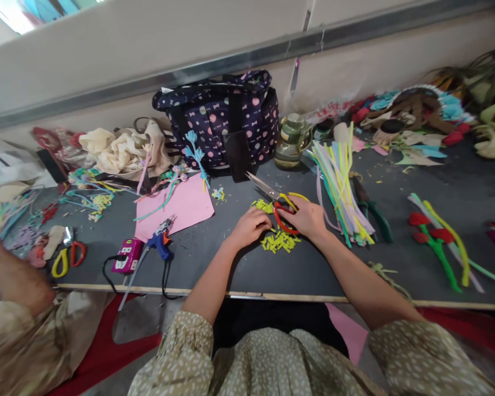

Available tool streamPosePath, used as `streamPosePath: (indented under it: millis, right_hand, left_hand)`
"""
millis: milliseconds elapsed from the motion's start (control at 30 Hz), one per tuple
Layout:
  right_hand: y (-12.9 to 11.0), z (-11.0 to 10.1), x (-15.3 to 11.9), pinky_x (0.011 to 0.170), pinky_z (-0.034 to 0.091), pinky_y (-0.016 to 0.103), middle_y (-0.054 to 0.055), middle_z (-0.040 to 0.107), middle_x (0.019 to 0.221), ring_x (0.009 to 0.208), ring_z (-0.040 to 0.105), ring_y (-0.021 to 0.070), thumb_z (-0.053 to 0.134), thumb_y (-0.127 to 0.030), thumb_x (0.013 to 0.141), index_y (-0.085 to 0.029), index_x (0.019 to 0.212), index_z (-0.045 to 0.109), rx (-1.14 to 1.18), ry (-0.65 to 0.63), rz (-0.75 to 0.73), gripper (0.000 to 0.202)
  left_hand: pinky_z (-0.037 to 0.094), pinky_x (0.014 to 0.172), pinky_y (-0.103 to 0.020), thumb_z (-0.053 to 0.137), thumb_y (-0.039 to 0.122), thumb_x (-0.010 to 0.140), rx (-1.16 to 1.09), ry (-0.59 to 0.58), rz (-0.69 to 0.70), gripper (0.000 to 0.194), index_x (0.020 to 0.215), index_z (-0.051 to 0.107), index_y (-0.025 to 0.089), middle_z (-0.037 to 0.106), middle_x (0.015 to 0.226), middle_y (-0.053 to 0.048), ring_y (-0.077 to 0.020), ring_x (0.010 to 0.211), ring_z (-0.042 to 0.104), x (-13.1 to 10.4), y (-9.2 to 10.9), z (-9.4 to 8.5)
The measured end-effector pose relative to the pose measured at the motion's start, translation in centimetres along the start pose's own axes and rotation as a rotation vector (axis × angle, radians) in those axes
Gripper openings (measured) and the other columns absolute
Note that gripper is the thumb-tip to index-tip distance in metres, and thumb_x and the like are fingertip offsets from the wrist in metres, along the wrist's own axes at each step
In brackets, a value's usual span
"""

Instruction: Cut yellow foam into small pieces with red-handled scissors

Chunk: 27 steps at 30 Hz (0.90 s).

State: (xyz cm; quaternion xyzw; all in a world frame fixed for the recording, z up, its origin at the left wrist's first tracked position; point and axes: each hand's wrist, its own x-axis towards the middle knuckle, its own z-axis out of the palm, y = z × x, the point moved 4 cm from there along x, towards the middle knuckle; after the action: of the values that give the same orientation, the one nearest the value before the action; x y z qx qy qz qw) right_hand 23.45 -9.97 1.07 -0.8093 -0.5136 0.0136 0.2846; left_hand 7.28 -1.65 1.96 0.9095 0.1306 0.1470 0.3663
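Right hand (pixel 307 219), at right edge of lime-green snippet heap (pixel 280 242), grips steel scissors (pixel 265 187) with red-and-yellow handles; blades slant leftward beyond heap. Left hand (pixel 251 225), at heap's left edge, curls fingers; whether anything is pinched cannot be told.

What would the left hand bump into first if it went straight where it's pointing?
Probably the red scissor handle by the right hand, though the left hand might slip under it; height is unclear.
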Motion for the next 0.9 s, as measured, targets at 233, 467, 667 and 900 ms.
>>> streamPosePath:
  millis: [233, 467, 667, 900]
  right_hand:
    - [-0.3, -0.2, -0.1, 0.055, 0.036, 0.024, 0.000, 0.065, 0.072, 0.065, 0.061, 0.0159, 0.054, -0.059, 0.077, -0.023, 0.091, 0.064, 0.035, 0.003, -0.051, 0.040]
    - [-1.1, -0.4, -0.5, 0.062, 0.044, 0.025, 0.000, 0.066, 0.074, 0.069, 0.063, 0.0154, 0.057, -0.051, 0.079, -0.021, 0.106, 0.062, 0.109, 0.033, -0.251, 0.040]
    - [-2.2, -0.5, -1.0, 0.060, 0.043, 0.024, -0.001, 0.063, 0.070, 0.069, 0.062, 0.0141, 0.056, -0.050, 0.081, -0.020, 0.104, 0.062, 0.101, -0.017, -0.424, 0.038]
    - [-2.3, 0.0, -1.1, 0.062, 0.044, 0.025, 0.000, 0.065, 0.073, 0.072, 0.063, 0.0148, 0.056, -0.048, 0.081, -0.022, 0.102, 0.063, 0.086, -0.021, -0.458, 0.034]
  left_hand:
    - [0.043, 0.074, -0.029, 0.060, 0.036, 0.080, -0.542, 0.434, -0.294, 0.018, 0.078, 0.062, 0.018, 0.064, 0.079, -0.003, -0.0141, 0.073, 0.056, -0.6, -2.6, -1.6]
    - [0.038, 0.059, -0.021, 0.076, 0.029, 0.066, -1.174, 0.843, -0.423, 0.022, 0.074, 0.060, 0.017, 0.062, 0.077, 0.000, -0.0063, 0.060, 0.049, -1.7, -6.0, -2.7]
    - [0.040, 0.060, -0.021, 0.077, 0.019, 0.064, -1.498, 0.890, -0.438, 0.022, 0.075, 0.058, 0.015, 0.058, 0.073, 0.000, -0.0055, 0.059, 0.050, -1.8, -6.7, -2.8]
    - [0.038, 0.057, -0.021, 0.075, 0.019, 0.068, -1.571, 0.852, -0.386, 0.021, 0.072, 0.054, 0.015, 0.052, 0.066, 0.002, -0.0054, 0.057, 0.047, -1.7, -6.6, -2.8]
